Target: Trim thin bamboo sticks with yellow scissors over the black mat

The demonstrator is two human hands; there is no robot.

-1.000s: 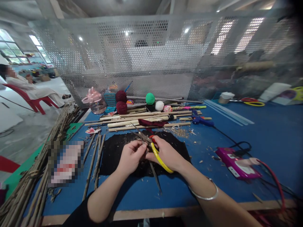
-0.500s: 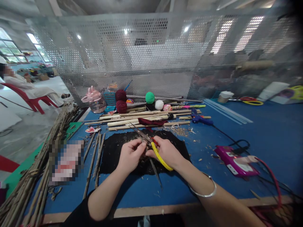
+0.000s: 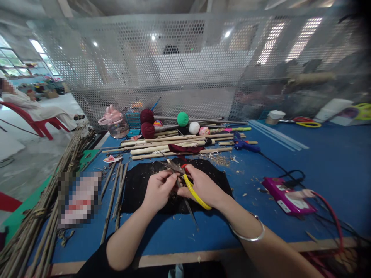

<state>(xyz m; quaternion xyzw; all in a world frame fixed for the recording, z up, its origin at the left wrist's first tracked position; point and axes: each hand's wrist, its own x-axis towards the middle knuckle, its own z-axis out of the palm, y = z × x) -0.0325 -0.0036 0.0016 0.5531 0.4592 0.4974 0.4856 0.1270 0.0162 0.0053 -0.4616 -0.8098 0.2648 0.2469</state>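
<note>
My right hand (image 3: pixel 201 184) is closed on a pair of scissors (image 3: pixel 196 194) with a yellow and red handle. The scissors' metal blades point to the upper left and lie across a thin twig (image 3: pixel 190 210). My left hand (image 3: pixel 160 189) pinches that twig between thumb and fingers, close beside the blades. The twig slants from beyond the hands down to the lower right, its middle hidden by my fingers. Beneath both hands lies a black cloth (image 3: pixel 135 189), strewn with bark scraps and shavings. Whether the blades touch the twig, I cannot tell.
Loose sticks (image 3: pixel 119 189) and a large twig bundle (image 3: pixel 37 212) lie on the left. Wooden rods (image 3: pixel 174 148), yarn balls (image 3: pixel 182 119) and a pink-lidded jar (image 3: pixel 116 125) stand behind. On the right are a blue glue gun (image 3: pixel 246 145) and a purple power strip (image 3: pixel 290 197). A person sits far left.
The scissors have shifted and turned slightly in my right hand, the red handle a little higher. My left hand keeps its pinch on the twig. The whole view has drifted slightly.
</note>
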